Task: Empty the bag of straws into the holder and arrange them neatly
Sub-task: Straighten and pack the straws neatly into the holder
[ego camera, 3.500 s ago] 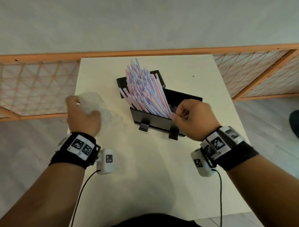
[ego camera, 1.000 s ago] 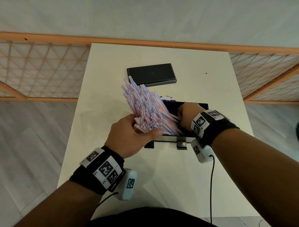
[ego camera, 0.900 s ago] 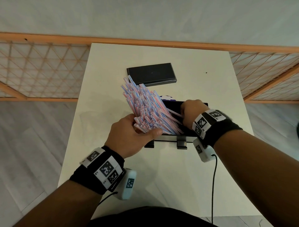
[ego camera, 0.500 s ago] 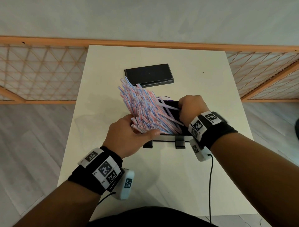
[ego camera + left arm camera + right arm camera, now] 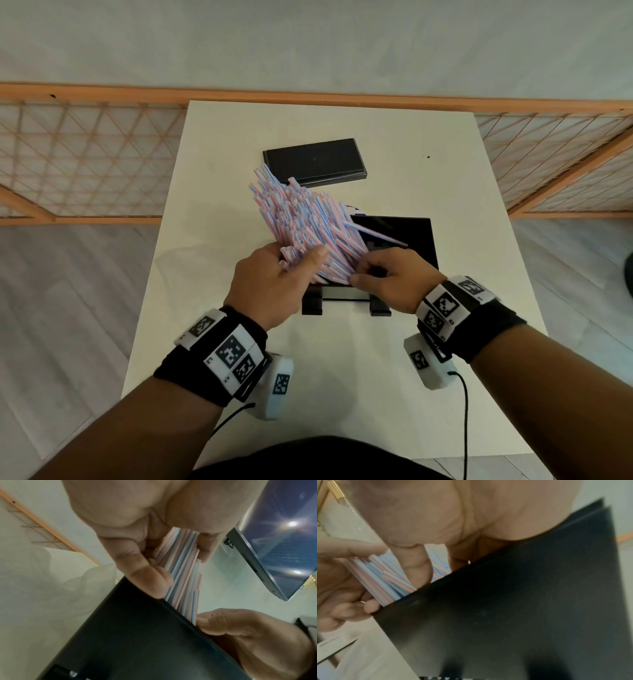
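Person stands at the white table (image 5: pixel 342 359), both hands at the black holder (image 5: pixel 411 236).

Left hand (image 5: pixel 270 277): fingers and thumb curled round the lower part of the straws (image 5: pixel 305 219), gripping the whole bundle. The wrist view shows the thumb on one side and fingertips on the other, striped straws running between them. Judged purpose: to keep the bundle gathered so it does not fan out or spill over the holder's left wall while it is sorted.

Right hand (image 5: pixel 390 277): fingers bent, tips against the near ends of the straws at the holder's front edge. It looks like a pinch or a nudge on a few straw ends; cannot tell which.

Straws: lower ends sit inside the holder at its near-left corner; upper ends stick out up and away to the left, toward the black lid (image 5: pixel 313 162) lying flat farther back on the table. Long axis therefore tilted, not upright and not lying along the holder. One loose straw (image 5: pixel 376 233) lies crosswise over the open holder, pointing right, apart in direction from the rest.

Judgement: emptying appears done; arranging in hand. The bundle needs to be laid down along the holder and the stray aligned.

Wooden lattice screen (image 5: pixel 85 154) behind table.
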`<state>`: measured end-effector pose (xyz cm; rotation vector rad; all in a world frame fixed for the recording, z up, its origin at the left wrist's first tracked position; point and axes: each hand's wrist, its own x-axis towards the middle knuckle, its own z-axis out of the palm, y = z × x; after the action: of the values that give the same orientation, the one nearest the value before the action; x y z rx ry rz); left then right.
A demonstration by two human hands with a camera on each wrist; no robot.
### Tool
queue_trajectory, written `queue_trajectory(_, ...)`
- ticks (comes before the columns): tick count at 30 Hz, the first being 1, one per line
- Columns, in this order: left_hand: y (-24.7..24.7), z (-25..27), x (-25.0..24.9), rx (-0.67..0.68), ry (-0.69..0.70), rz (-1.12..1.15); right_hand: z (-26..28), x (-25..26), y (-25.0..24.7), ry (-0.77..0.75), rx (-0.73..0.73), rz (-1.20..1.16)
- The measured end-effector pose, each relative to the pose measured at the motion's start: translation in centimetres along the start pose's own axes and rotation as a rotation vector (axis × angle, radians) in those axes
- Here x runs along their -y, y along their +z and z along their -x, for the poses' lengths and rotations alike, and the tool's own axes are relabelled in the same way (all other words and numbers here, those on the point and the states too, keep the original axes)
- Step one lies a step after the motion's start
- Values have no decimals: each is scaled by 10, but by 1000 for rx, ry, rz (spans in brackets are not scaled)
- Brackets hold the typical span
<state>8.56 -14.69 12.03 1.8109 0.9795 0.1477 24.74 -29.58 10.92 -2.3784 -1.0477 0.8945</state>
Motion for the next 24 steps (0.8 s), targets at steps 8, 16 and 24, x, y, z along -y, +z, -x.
queue_trajectory(8, 7, -2, -13, -25, -38, 149, 2, -7, 3, -116, -10, -146)
queue_trajectory(16, 10, 0, -8, -70, -42, 161, 0, 2, 10, -131, 97, 106)
queue_trajectory(24, 18, -7, -9, -122, -44, 362, -1, 5, 9, -281, -61, 17)
